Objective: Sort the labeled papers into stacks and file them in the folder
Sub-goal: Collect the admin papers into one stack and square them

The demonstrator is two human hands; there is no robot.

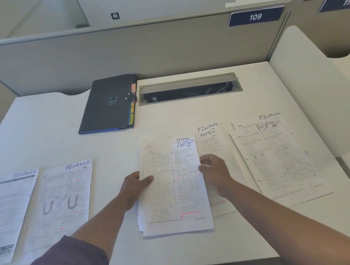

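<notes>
Both hands grip one sheaf of ADMIN papers by its side edges: the left hand with thumb over the face, the right hand pinching the opposite margin, apparently to square the stack. Beyond the right hand lie mixed FINANCE and ADMIN sheets, unsorted. Left of the left hand rest two FINANCE sheets. The closed folder sits beyond the left hand on the tabletop, awaiting filing.

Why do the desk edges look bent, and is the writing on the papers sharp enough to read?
Head view: the wide lens bows the partition and desk edges; big ADMIN label reads clearly, fine print is blurred; light is soft and even, without glare.
</notes>
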